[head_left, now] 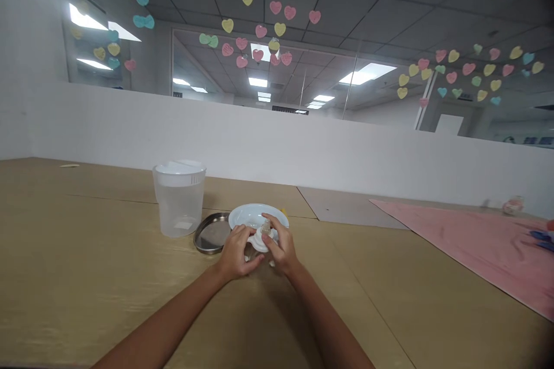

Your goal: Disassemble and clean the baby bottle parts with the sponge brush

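Observation:
My left hand (235,252) is closed on the edge of a small white round piece with a short tab (258,242), just in front of a white bowl (277,213). From the other side my right hand (283,247) pinches a small pale, partly see-through object (266,226) at the top of the white piece. What that object is, I cannot make out. Small white bits (272,263) lie on the table below my hands. To the left of the bowl, a round shallow metal tray (212,234) rests partly behind my left hand.
A lidded translucent plastic pitcher (180,202) stands left of the metal tray. On the right a pink mat (471,242) covers part of the tan table (108,277), with a blue item (543,237) at its far edge. A white wall (259,144) closes off the back.

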A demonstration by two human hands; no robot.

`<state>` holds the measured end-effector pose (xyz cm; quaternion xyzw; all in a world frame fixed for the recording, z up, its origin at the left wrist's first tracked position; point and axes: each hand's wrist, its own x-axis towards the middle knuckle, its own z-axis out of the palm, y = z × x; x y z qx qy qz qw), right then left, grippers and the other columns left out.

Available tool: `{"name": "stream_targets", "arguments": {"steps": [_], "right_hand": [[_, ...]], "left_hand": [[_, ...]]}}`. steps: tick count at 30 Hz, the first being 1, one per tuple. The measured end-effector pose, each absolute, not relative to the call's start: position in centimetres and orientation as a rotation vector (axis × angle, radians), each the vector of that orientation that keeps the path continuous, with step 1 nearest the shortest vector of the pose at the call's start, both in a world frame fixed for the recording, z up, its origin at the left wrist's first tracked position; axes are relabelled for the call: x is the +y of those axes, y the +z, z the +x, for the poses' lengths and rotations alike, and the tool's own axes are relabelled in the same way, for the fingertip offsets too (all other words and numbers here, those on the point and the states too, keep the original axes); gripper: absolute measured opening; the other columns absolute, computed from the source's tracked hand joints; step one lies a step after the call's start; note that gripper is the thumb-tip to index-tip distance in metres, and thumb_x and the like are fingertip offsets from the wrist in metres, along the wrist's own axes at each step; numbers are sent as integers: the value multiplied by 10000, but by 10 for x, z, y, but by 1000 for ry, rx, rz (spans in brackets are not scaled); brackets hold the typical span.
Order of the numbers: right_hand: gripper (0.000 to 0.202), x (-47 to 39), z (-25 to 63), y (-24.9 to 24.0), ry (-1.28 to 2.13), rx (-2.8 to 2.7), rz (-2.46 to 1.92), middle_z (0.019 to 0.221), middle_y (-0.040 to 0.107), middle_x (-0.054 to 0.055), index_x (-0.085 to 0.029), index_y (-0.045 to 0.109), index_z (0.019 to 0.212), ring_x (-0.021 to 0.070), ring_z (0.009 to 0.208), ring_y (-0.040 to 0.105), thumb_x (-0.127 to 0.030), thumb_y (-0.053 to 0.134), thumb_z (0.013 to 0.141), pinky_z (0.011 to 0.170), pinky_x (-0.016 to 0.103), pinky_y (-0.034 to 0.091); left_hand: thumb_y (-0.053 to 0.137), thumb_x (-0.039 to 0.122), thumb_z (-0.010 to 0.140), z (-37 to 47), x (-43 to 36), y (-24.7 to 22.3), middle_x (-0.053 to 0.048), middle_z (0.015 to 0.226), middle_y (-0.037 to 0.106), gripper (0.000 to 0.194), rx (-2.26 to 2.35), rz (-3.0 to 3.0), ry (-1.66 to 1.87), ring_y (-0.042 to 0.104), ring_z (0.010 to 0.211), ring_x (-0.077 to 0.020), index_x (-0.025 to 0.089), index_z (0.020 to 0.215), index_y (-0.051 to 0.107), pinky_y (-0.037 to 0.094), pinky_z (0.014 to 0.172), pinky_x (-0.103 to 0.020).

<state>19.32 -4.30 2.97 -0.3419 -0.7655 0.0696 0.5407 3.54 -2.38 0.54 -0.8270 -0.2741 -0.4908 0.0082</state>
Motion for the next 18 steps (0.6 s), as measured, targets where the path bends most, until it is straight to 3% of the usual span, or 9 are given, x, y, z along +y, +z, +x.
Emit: {"name": "stream_targets", "arguments": {"steps": [5,12,18], "right_hand": [[472,-39,199,22,69,-1793,-812,1001,636,80,-175,413,1293,207,915,590,-340,404,850,829,347,460],[408,-51,195,25,-402,-1634,-684,1072,593,134,-181,448,1225,261,970,574,-228,436,820,845,481,442],[374,-99,161,37,-392,-1650,-536,857,655,63,-247,526,1127,251,796,635,-140,474,773,855,530,411]], "left_hand": [[544,425,700,39,-26,7,-76,804,584,324,-833,-2603,-1559,522,739,-223,171,897,513,414,663,-363],[580,452,666,36,-29,4,-75,787,603,371,-895,-2547,-1563,537,726,-228,179,911,531,411,650,-372],[575,420,697,35,-30,-13,-77,799,636,428,-995,-2488,-1514,564,733,-248,202,1060,521,436,650,-417]]}}
